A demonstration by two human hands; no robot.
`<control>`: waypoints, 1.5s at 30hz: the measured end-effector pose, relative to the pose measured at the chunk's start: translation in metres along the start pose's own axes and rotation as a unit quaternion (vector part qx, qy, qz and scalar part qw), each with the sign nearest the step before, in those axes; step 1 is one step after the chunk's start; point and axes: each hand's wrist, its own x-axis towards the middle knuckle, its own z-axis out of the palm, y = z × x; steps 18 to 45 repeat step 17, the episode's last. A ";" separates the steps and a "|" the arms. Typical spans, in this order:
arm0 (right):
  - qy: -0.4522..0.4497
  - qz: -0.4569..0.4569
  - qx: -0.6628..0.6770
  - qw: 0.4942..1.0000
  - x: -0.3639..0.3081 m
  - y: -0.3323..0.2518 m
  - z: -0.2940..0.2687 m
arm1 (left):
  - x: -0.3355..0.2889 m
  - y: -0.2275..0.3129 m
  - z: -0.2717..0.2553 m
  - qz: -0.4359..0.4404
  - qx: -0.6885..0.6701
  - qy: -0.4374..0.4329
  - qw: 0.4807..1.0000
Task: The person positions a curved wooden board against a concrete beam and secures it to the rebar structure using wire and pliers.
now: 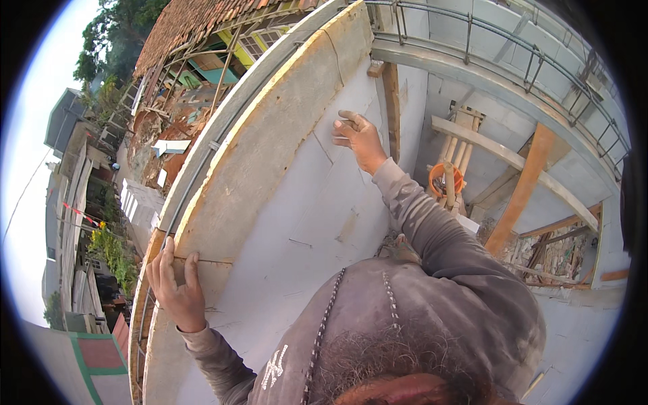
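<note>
A long grey formwork board [270, 145] with a pale, rough edge runs along the top of a smooth light-grey wall [304, 202]. My left hand [179, 287] grips the board's upper edge near a joint, its fingers over the rim and thumb on the near face. Just behind those fingers, a steel reinforcing bar [202, 165] lies in the gap between this board and an outer one. Farther along, my right hand [361, 138] is raised in front of the wall, its fingers loosely bent and apart. Nothing shows in it.
On the right, tied reinforcing bars [469, 30] run along a beam. Below are a wooden plank [523, 189], a curved pale timber [486, 143] and an orange bucket [447, 181] among bamboo poles. Left of the wall, the ground drops away to rubble and a tiled-roof house [196, 30].
</note>
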 end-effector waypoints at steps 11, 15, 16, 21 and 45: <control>0.269 0.188 -0.172 0.929 -0.161 0.074 -0.266 | -0.004 -0.004 0.008 0.020 0.041 -0.005 0.999; 0.439 0.256 -0.190 0.840 -0.276 0.103 -0.374 | -0.007 -0.016 0.017 0.012 0.078 0.013 0.997; 0.494 0.288 -0.197 0.797 -0.303 0.108 -0.390 | -0.008 -0.019 0.021 0.012 0.087 0.030 0.996; 0.472 0.271 -0.199 0.815 -0.312 0.115 -0.404 | -0.009 -0.022 0.025 0.008 0.073 0.040 0.996; 0.472 0.271 -0.199 0.815 -0.312 0.115 -0.404 | -0.009 -0.022 0.025 0.008 0.073 0.040 0.996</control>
